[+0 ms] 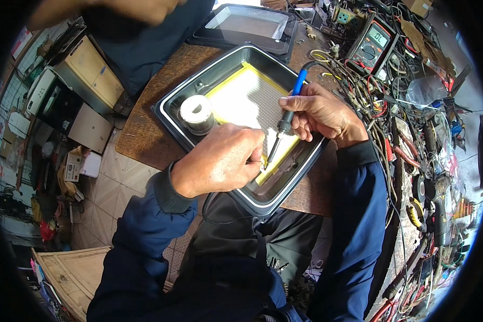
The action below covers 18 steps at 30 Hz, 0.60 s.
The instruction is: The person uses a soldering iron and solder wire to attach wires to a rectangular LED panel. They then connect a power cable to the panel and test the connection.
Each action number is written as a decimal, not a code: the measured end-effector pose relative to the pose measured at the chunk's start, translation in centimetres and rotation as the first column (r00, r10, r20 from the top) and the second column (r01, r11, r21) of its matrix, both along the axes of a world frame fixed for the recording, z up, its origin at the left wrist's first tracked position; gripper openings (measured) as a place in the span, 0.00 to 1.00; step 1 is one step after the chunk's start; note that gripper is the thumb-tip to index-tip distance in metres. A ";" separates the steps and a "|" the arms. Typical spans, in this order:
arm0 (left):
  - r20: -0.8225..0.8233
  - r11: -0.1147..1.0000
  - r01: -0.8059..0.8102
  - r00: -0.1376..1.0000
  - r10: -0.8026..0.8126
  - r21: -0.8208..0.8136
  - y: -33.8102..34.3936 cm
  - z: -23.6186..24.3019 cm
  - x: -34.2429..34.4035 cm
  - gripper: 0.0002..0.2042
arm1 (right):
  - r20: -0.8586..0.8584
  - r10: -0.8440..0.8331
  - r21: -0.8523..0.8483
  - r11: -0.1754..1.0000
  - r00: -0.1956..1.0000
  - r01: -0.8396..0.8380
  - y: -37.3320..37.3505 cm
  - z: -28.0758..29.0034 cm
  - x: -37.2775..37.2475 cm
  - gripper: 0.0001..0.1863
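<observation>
My right hand [327,114] grips a soldering iron [299,83] with a blue and black handle, its metal tip slanting down. My left hand [220,160] is closed in a pinch right beside that tip; what its fingers hold is too small and hidden to make out. Under both hands lies a black, rounded rectangular housing [169,102] with a pale seal line round its rim. Inside it is a bright dotted panel [241,96] edged in yellow. A solder spool [197,114] with a white top stands in the housing's left corner, next to my left wrist.
A second dark frame with a window [247,24] lies at the table's far end. Tangled cables, a multimeter [371,45] and pliers [416,209] crowd the bench on the right. Across the brown table [150,126], another person's hand [139,8] shows at the top left.
</observation>
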<state>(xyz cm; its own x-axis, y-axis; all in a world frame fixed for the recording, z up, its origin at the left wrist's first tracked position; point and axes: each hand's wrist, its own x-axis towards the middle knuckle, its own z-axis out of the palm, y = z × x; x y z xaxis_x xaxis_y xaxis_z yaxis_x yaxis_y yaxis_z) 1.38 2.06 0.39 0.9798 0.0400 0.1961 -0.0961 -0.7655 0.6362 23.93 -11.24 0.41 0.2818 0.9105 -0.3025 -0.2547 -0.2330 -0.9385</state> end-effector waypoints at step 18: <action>-0.024 1.000 0.000 1.000 0.000 -0.013 0.0 0.1 0.0 0.08 | 0.040 -0.021 0.010 1.000 0.999 0.020 -0.1 0.2 -0.4 0.17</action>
<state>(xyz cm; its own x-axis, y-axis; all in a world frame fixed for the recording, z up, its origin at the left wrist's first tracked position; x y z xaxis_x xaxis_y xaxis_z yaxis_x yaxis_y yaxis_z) 1.37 2.03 0.53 0.9842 0.0424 0.1721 -0.0807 -0.7573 0.6480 23.51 -11.30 0.58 0.3121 0.9071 -0.2824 -0.2217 -0.2195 -0.9501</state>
